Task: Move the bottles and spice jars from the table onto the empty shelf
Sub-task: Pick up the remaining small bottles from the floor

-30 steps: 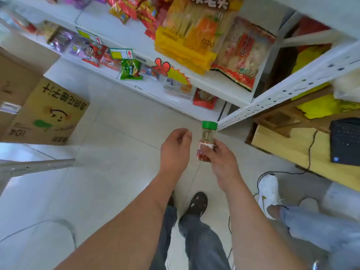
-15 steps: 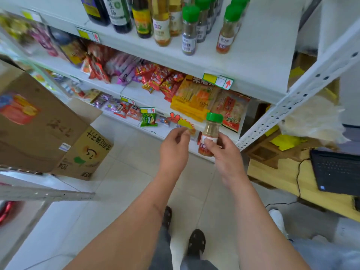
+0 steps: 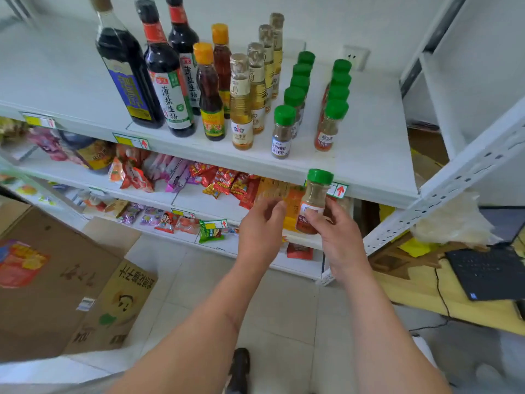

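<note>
Spice jar [image 3: 314, 201] in right hand [image 3: 339, 237], below shelf [image 3: 377, 155] front edge.

The right hand [image 3: 339, 237] is holding a green-capped spice jar [image 3: 314, 201] upright just below the front edge of the white shelf [image 3: 369, 166]. The left hand [image 3: 261, 228] is hovering beside it, empty (fingers loosely curled). Dark bottles [image 3: 167, 78] and two rows of green-capped jars [image 3: 295, 98] are standing on the shelf.

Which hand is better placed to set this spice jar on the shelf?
Right. The right hand already grips the spice jar, just below the shelf edge; the left hand is beside it, empty.
</note>
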